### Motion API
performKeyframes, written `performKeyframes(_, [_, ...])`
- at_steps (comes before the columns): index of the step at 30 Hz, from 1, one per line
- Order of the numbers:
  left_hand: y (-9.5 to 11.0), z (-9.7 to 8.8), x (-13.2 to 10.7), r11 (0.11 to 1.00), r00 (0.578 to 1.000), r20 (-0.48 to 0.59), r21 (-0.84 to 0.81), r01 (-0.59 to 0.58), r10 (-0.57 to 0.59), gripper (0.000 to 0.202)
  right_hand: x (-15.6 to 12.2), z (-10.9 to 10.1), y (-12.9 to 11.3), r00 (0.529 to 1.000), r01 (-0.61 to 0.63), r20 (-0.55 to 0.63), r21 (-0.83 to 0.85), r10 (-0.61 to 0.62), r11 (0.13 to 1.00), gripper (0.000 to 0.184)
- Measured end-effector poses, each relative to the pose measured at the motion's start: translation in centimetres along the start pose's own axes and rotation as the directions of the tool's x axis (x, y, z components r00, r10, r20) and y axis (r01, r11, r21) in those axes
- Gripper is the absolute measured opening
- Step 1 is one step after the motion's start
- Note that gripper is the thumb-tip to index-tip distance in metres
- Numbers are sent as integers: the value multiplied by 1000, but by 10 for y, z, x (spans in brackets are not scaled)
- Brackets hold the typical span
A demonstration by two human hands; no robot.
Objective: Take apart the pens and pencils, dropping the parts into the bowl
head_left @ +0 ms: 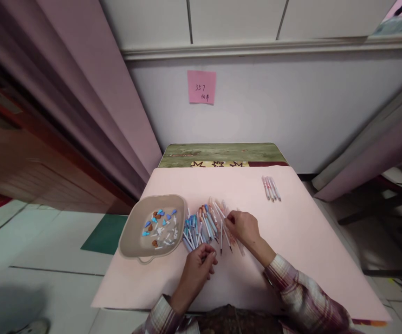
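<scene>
A pile of pens (pixel 204 225) in blue, white, peach and clear pink lies in the middle of the pink-covered table. At its right side my right hand (pixel 243 227) is closed in a pinch, with a slim white pen (pixel 219 209) running up and left from the fingertips. My left hand (pixel 197 269) is in front of the pile, its fingers curled and the thumb near them; what they hold, if anything, is hidden. Left of the pile stands a beige plastic basin (pixel 127 241) with small blue, brown, white and clear parts (pixel 161 227) inside.
Several pens (pixel 271 189) lie side by side at the back right of the pink table cover (pixel 291 269). A green patterned tabletop (pixel 222 152) shows behind it. A pink note (pixel 201 87) is stuck on the wall. Curtains (pixel 117 93) hang at the left and right.
</scene>
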State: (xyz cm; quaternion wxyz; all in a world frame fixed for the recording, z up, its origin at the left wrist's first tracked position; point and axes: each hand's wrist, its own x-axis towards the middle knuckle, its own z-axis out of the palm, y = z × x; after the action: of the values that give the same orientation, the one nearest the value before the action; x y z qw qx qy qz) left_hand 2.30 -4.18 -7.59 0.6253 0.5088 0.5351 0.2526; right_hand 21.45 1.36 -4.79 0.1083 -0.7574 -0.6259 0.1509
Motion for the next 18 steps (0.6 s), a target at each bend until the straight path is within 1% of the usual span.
performKeyframes(2, [0,-1,0,1000,1000,1,18,3,-3,21,-5,-4,14,998,1,-60,152,8,988,23])
performKeyframes(4, [0,-1,0,999,1000,2,38,11,-11,20,-9,-5,32,996,-18,-79,332,47,943,25])
performKeyframes(7, [0,2,2,998,1000,10,69,10,-10,17,-15,2,63,992,-85,-23,582,121,809,29])
performKeyframes(9, [0,5,3,997,1000,23,79,-1,-1,16,-19,11,79,988,-132,29,679,153,722,30])
performKeyframes(10, [0,6,4,997,999,32,81,-7,4,16,-21,15,85,985,-150,45,702,167,696,30])
performKeyframes(12, [1,9,4,996,999,52,85,-15,10,16,-25,22,93,978,-176,50,715,202,677,27])
performKeyframes(15, [2,12,3,996,998,63,90,-11,5,16,-28,27,98,967,-193,20,703,253,685,30])
performKeyframes(18, [3,12,2,996,999,43,91,8,-12,16,-28,26,98,965,-191,3,693,263,695,36])
